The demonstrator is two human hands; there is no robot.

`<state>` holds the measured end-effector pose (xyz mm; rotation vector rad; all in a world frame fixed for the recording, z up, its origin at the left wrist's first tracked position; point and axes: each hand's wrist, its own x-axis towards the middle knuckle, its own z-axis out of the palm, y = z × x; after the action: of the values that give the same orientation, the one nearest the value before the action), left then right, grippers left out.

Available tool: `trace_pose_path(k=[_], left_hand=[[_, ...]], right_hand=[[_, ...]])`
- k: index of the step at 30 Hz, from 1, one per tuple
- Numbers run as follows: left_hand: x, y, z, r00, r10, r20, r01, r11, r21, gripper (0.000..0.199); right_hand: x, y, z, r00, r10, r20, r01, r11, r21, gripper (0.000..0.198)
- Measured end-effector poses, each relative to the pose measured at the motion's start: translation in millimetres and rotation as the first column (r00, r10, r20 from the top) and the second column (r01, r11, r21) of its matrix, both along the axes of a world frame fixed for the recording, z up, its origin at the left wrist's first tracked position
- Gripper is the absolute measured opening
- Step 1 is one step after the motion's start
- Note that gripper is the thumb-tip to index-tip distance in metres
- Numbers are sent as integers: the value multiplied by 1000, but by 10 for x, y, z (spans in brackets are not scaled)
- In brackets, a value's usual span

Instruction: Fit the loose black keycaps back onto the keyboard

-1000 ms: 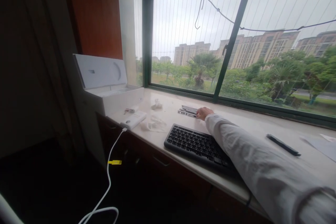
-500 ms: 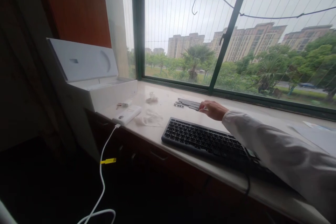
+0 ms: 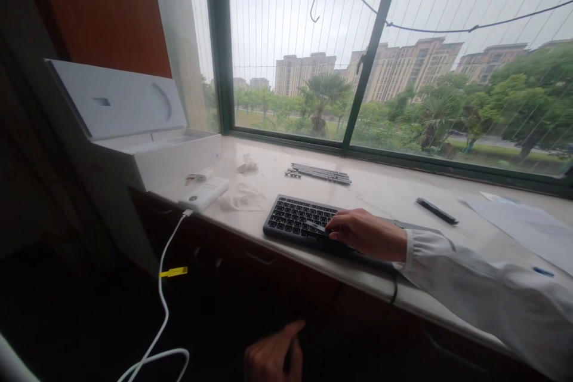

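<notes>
Here, my right hand (image 3: pixel 364 234) pinches one slim dark-grey bar (image 3: pixel 317 227) above one black rectangular keyboard (image 3: pixel 295 210).
The bar sits between my thumb and fingers, over the keyboard's near rows; I cannot tell whether it touches them. My left hand (image 3: pixel 274 353) is below the desk (image 3: pixel 380 185) edge, in shadow, one finger stretched out, the rest too dark to tell whether they close on anything. Beyond the keyboard, apart from both hands, lies one bundle of thin grey strips (image 3: pixel 320 173), too fine to count. I count two crumpled translucent wrappers (image 3: pixel 244 197) and one white oblong plastic block (image 3: pixel 203 194) to the left, one open white cardboard box (image 3: pixel 179 161) farther left, and one slim black pen-shaped object (image 3: pixel 436 210) to the right.
</notes>
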<state>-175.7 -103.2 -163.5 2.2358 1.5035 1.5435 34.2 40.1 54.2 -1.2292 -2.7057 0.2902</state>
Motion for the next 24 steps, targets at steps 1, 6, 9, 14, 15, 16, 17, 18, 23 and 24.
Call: trace_pose_path(k=[1,6,9,14,15,16,17,18,23,24], left_hand=[[-5,70,118,1000,-13,7,12,1000,24,33],[-98,306,722,1000,-1,15,2,999,-32,28],[-108,411,953,998,44,35,-42,998,-41,28],[-10,587,1165,993,113,19,-111,991,-70,31],[15,623,1195,992,123,-3,-123,990,-74,32],[39,657,1221,991,134,-30,-136,988,-78,34],[60,691,1242,988,143,-60,-147,986,-79,36],[80,722,1258,984,149,-94,-157,984,-79,38],[117,818,1265,964,103,-244,-126,989,-79,47],[113,824,1257,962,87,-260,-112,990,-83,49]], right_hand=[[-12,-16,4,1000,19,-11,-19,1000,2,25],[-68,-60,9,995,96,-31,-95,995,29,26],[-77,-56,-20,995,99,12,-100,992,78,27],[-80,-59,-74,992,115,43,-119,987,104,26],[-83,-66,-78,992,115,45,-119,987,104,26],[-87,-73,-78,992,113,47,-118,988,104,27],[-91,-81,-76,993,111,46,-116,988,103,27],[-95,-89,-72,993,109,44,-113,988,102,27],[-102,-103,-63,995,98,12,-99,990,96,25],[-102,-101,-64,995,95,6,-95,991,96,25]])
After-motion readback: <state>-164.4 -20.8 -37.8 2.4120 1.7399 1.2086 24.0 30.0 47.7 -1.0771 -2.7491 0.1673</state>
